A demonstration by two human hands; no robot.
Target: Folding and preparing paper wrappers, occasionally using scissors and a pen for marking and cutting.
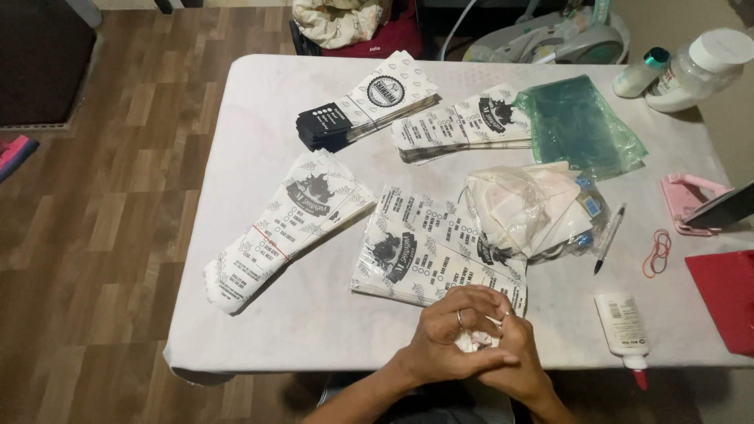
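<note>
Both the left hand (pixel 444 338) and right hand (pixel 514 353) close their fingers (pixel 479 302) together on a small crumpled white paper (pixel 475 340), just below a stack of printed white paper bags (pixel 428 259) on the table (pixel 314 314).

4 stacks of printed paper bags (pixel 314 206), 1 pen (pixel 610 238), 1 glue bottle (pixel 623 326), 2 rubber bands (pixel 657 254).

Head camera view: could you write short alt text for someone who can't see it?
Two hands, left hand and right hand, are clasped around a crumpled white paper at the near edge of a white table. Stacks of printed paper bags, a pen and a glue bottle lie around them.
</note>
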